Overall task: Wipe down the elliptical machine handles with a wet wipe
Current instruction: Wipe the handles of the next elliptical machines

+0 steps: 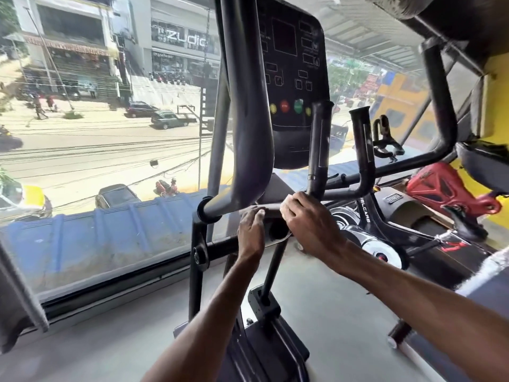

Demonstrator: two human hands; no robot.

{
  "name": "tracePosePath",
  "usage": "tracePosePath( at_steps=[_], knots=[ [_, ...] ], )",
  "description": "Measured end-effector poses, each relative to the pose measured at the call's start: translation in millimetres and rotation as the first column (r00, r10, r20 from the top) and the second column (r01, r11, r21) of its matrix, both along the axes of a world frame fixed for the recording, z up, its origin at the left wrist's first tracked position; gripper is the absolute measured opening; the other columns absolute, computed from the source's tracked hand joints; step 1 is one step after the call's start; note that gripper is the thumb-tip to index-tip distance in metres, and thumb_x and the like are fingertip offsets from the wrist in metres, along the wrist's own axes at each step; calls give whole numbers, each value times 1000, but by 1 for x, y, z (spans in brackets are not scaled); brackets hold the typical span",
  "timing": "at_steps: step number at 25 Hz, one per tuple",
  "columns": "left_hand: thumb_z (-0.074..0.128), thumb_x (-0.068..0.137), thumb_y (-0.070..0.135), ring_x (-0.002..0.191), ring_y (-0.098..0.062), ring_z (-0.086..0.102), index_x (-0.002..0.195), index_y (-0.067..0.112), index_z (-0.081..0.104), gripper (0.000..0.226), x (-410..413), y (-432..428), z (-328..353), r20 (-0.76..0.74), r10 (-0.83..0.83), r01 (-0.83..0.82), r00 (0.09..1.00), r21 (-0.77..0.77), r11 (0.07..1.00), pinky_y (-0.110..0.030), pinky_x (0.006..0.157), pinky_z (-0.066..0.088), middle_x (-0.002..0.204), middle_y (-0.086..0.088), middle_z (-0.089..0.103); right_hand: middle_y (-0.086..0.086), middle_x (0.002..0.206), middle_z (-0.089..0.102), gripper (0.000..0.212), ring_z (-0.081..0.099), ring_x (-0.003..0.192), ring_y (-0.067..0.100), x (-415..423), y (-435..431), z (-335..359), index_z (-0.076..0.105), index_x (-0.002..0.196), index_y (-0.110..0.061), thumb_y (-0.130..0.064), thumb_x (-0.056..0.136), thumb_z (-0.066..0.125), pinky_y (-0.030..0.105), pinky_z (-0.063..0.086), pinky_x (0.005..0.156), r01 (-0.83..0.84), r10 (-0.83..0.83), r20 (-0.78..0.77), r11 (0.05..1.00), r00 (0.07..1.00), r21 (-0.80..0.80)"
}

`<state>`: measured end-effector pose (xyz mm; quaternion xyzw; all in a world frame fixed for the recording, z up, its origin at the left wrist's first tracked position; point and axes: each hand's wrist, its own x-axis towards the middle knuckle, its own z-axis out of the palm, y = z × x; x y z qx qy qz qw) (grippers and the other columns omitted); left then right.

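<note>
Handles [316, 164] of the elliptical machine are not yet being rubbed; the step in hand is judged to be the readying of the wipe. Nearest, two bare forearms are stretched forward and meet just below the console [294, 64]. Between them a thin pale sheet, taken to be the wet wipe [271, 209], is held stretched. The left hand [250, 230] is closed on its left edge with the fingertips bent over the top. The right hand [305, 219] is curled over its right edge, close against the foot of the short upright handle [319, 133] that rises in front of the console's lower right corner. Whether that hand also touches the tube cannot be told. A second short handle [363, 150] stands further right of the console. A thick curved swing handle [248, 119] sweeps up past the console's left edge, and its twin [440, 106] bends round well to the right of the console.

For the next move, the wipe would need to be gathered into one palm, wrapped round the nearest tube and drawn along its length, with the other hand freed to steady the machine.

Much is left uncertain. The sheet is largely covered by both hands, and a dark round shape just below it cannot be identified. The tops of the swing handles are cut off by the frame. Beyond the console, a window [110, 161] gives onto a sunlit street, its detail washed out.
</note>
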<state>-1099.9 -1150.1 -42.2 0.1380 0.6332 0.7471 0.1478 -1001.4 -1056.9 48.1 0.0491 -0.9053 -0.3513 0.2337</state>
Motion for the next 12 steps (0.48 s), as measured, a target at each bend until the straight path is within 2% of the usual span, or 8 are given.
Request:
tracePosePath(
  at_steps=[2, 4, 7, 12],
  knots=[
    [52, 103, 23, 115, -16, 62, 119, 14, 74, 29, 12, -4, 15, -58, -7, 7, 998, -8, 1000, -31, 104, 45, 124, -4, 71, 11, 105, 62, 31, 58, 103, 30, 14, 10, 10, 65, 110, -1, 1, 103, 34, 41, 49, 93, -36, 37, 7, 998, 999, -47],
    [52, 102, 23, 116, -16, 60, 119, 13, 73, 29, 17, -5, 25, -90, -17, 14, 996, -28, 999, -33, 106, 43, 124, -5, 71, 12, 111, 66, 42, 61, 104, 30, 30, 18, 28, 67, 113, -1, -5, 109, 26, 41, 51, 95, -138, 137, -37, 990, 990, -20],
    [47, 88, 40, 121, -19, 59, 119, 18, 73, 46, 25, -6, 31, -72, -55, 53, 996, -27, 998, -43, 113, 43, 126, -2, 67, 12, 115, 68, 42, 63, 106, 30, 42, 19, 44, 68, 118, 0, -6, 108, 28, 41, 53, 95, -158, 157, -38, 987, 987, -18],
    [46, 85, 42, 119, -20, 60, 118, 18, 72, 48, 32, -6, 41, -98, -90, 89, 991, -19, 996, -46, 111, 44, 124, -3, 69, 13, 111, 68, 38, 62, 103, 30, 36, 19, 63, 70, 111, 1, -6, 99, 35, 44, 57, 85, -141, 141, -16, 987, 990, -75]
  ],
)
